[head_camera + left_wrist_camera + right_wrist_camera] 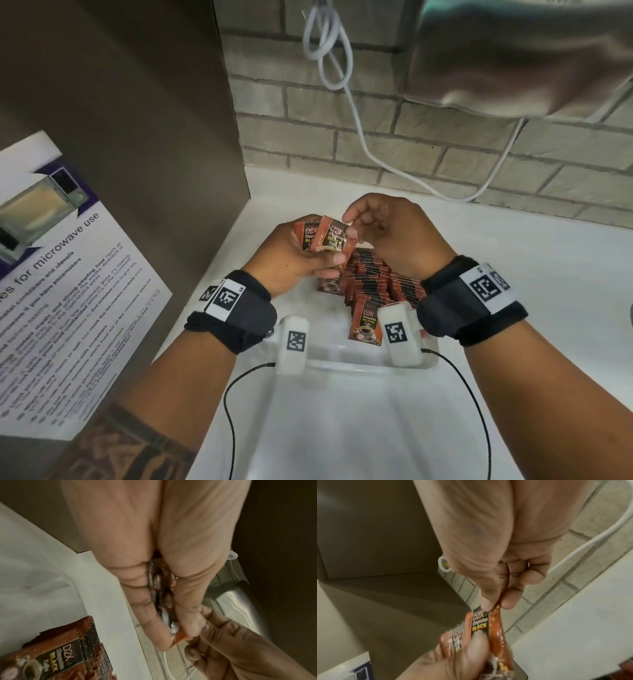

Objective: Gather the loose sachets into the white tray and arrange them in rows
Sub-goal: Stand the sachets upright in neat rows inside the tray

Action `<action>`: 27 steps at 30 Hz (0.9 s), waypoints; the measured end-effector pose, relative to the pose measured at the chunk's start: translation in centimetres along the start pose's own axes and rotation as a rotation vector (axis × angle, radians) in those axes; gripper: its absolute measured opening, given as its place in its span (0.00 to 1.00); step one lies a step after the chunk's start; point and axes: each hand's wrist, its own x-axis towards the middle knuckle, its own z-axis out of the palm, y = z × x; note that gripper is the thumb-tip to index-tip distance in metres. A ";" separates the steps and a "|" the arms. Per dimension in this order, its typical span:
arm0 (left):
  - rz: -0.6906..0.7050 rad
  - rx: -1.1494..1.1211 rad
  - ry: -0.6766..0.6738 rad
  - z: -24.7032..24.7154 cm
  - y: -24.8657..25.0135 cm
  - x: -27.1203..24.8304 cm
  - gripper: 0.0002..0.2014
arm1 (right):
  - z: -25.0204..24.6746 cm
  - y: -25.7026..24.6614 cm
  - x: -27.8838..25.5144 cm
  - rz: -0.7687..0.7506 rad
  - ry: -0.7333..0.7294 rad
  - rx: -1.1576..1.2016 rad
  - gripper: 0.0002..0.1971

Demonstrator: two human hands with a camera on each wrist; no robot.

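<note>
Holding a few sachets (pixel 327 238) above the tray (pixel 346 365), the left hand (pixel 291 257) clasps them, the right hand (pixel 390 229) pinches one; rows (pixel 373 281) fill the tray's middle, so little seems left.

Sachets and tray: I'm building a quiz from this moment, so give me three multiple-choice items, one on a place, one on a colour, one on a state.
1. Where do the filed sachets stand?
A. in the white tray
B. on the microwave notice
C. on the brick wall

2. The cable on the wall is:
A. black
B. white
C. red

3. The right hand is:
A. flat on the counter
B. pinching a sachet's top corner
C. holding the cable

Answers: 1 A, rows sit inside its rim. 2 B, it hangs pale against the bricks. 3 B, thumb and finger pinch a sachet from the held sachets in the left hand.
</note>
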 end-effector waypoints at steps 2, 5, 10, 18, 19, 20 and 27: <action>-0.016 0.048 0.027 -0.3 -0.1 0.1 0.17 | 0.0 0.2 0.4 0.011 -0.012 -0.011 0.05; -0.034 0.124 0.096 -0.5 -0.7 0.4 0.16 | 0.6 0.3 0.4 -0.013 -0.013 -0.093 0.03; -0.178 0.456 0.200 -2.0 -2.5 0.2 0.21 | 2.2 1.5 0.4 0.005 -0.071 -0.265 0.07; -0.466 1.084 -0.217 -1.4 -3.5 0.2 0.22 | 4.6 3.1 1.7 0.226 -0.231 -0.522 0.09; -0.498 1.065 -0.267 -1.1 -3.8 0.4 0.19 | 5.0 3.3 2.0 0.240 -0.239 -0.525 0.10; -0.524 1.044 -0.297 -0.8 -4.1 0.6 0.17 | 5.4 3.5 2.2 0.254 -0.243 -0.523 0.11; -0.557 1.060 -0.402 0.4 -5.4 2.7 0.14 | 7.1 5.0 3.0 0.291 -0.291 -0.603 0.11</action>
